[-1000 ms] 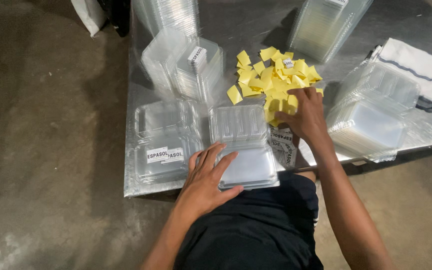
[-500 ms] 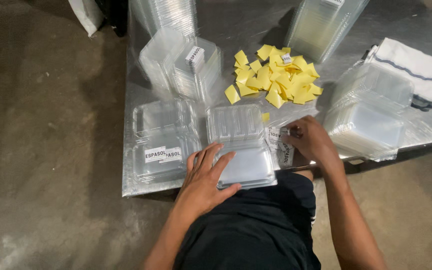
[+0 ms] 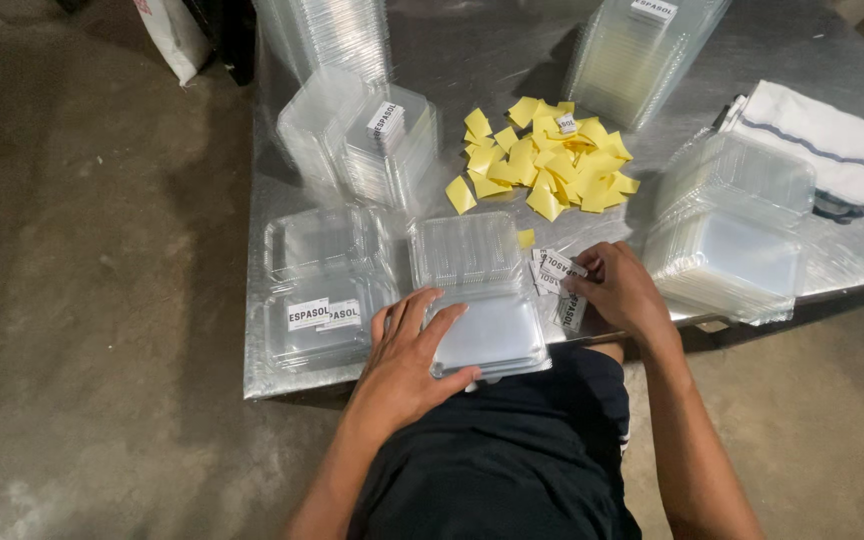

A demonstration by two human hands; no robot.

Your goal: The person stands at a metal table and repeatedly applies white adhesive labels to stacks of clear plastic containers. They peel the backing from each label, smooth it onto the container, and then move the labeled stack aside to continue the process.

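Observation:
An open clear plastic clamshell box (image 3: pixel 477 300) lies at the near edge of the metal table (image 3: pixel 492 60). My left hand (image 3: pixel 414 352) rests flat on its near half, fingers spread. My right hand (image 3: pixel 620 288) is just right of the box, fingers on a small heap of white printed labels (image 3: pixel 555 272). Whether it pinches one label I cannot tell for sure. A pile of yellow paper backing pieces (image 3: pixel 552 165) lies beyond the labels.
A labelled clamshell stack (image 3: pixel 320 290) sits left of the box. More clear boxes (image 3: pixel 367 140) stand behind it, tall stacks (image 3: pixel 642 55) at the back, another stack (image 3: pixel 732 230) at right. A folded white cloth (image 3: pixel 817 145) lies far right. Concrete floor (image 3: pixel 92 300) surrounds the table.
My right hand came back from the yellow pile to the white labels beside the box. The left hand stayed on the box.

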